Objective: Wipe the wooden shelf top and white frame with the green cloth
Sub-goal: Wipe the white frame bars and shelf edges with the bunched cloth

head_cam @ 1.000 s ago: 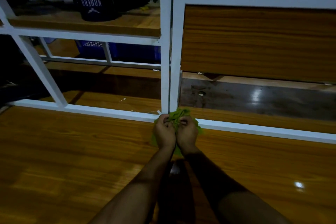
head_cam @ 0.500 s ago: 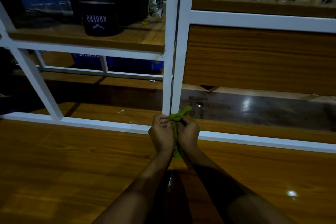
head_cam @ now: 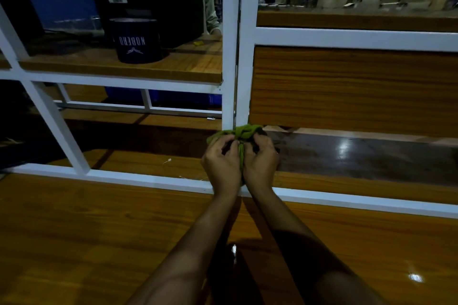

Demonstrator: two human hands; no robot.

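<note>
The green cloth [head_cam: 244,132] is looped around the pair of white vertical frame posts [head_cam: 239,57] a little above the horizontal white rail [head_cam: 148,179]. My left hand [head_cam: 221,164] and my right hand [head_cam: 260,161] sit side by side in front of the posts, each shut on one end of the cloth, knuckles toward me. Part of the cloth hangs between my palms. The glossy wooden shelf top [head_cam: 86,230] spreads beneath my forearms.
A dark round container [head_cam: 136,41] stands on a wooden shelf at upper left, with a black monitor [head_cam: 148,5] and a person's sleeve behind it. A diagonal white brace [head_cam: 49,111] crosses at left. A wooden panel [head_cam: 347,86] fills the right; cardboard boxes stand beyond it.
Both hands have slid the cloth up the white posts from the bottom rail, and the view has tilted upward.
</note>
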